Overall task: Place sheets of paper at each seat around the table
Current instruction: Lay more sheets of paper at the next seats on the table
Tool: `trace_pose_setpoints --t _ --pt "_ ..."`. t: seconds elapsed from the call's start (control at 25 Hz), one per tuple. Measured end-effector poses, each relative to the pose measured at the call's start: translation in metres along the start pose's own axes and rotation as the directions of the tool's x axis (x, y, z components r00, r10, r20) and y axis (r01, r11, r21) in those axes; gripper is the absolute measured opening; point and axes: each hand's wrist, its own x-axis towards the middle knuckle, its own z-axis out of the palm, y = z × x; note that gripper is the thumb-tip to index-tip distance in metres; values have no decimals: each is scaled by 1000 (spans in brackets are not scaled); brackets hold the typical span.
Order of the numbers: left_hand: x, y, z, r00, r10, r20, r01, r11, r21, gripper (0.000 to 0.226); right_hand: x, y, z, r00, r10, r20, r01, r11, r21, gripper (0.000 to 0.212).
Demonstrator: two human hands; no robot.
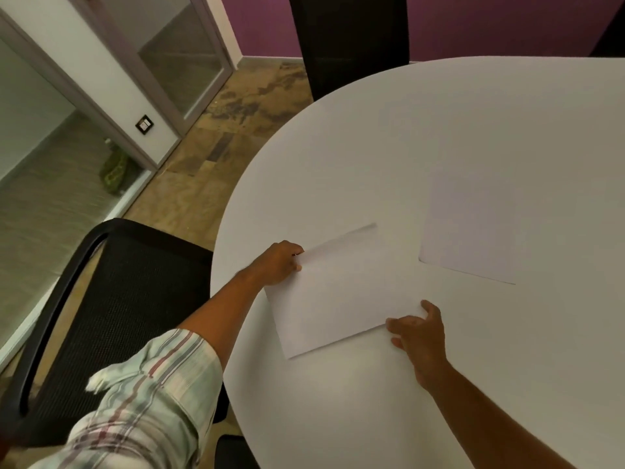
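A white sheet of paper [341, 292] lies near the left edge of the round white table [473, 130], its far edge lifted slightly off the surface. My left hand [280, 262] pinches the sheet's left edge. My right hand [419, 330] grips its near right corner, thumb on top. A second white sheet [470, 228] lies flat on the table to the right, untouched.
A black mesh chair [111, 313] stands at the table's left side, beside the held sheet. Another black chair back [348, 42] stands at the far edge. Glass partitions [40, 164] and tiled floor [209, 164] lie to the left; a purple wall [490, 22] is behind.
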Motion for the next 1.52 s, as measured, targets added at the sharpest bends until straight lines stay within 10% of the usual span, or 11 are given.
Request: trace_pose_setpoints --t 0.12,0.2,0.32,0.4,0.6,0.8,1.52 --pt "5 -13 8 999 28 37 -33 990 135 17 -1 29 3 955 -296 -9 260 852 -454 99" --pt "9 -17 13 998 19 56 -29 979 201 25 1 49 1 842 -457 287 517 527 -675 89" --pt "16 -11 21 998 16 57 -34 943 332 35 10 75 -1 691 -320 648 685 4 -729 83" --pt "17 -7 29 999 43 25 -49 924 380 40 13 87 -3 696 -229 681 671 -133 -730 86" --pt "-3 -4 69 979 -121 -166 165 945 284 89 11 94 -12 738 -167 654 643 -121 -757 83" --pt "-49 17 135 931 -365 -28 365 920 141 120 10 96 -27 739 -138 660 647 -129 -751 81" --pt "-64 27 158 923 -378 -67 381 924 27 121 15 72 -38 735 10 678 673 -134 -727 92"
